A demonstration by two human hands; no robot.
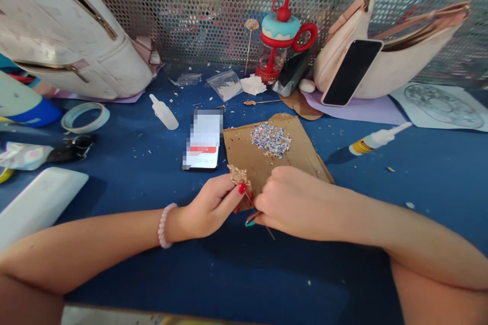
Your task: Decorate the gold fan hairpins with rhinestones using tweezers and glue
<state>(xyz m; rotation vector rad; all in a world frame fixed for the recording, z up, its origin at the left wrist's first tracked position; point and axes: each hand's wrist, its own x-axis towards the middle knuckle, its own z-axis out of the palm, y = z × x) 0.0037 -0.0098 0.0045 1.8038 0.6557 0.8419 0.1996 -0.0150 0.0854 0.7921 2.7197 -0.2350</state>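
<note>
My left hand [213, 203], with red nails and a pink bead bracelet, pinches a gold ornate hairpin [238, 175] just below its decorated head. The pin's thin stem slants down to the right, passing beneath my right hand [290, 203]. That hand is closed, its knuckles up. A teal tip peeks out under its fingers; whether it is a nail or part of a tool, I cannot tell. Both hands hover over the near edge of a cardboard sheet [238, 144]. On the sheet lies a heap of small shiny rhinestones [270, 139].
A lit phone [204, 139] lies left of the cardboard. Glue bottles [368, 144] stand or lie on both sides. Behind are another hairpin [250, 103], a red-and-blue cup [281, 30], bags [125, 61] and a leaning phone [353, 72]. Tape [68, 121] and a white block [46, 198] sit left.
</note>
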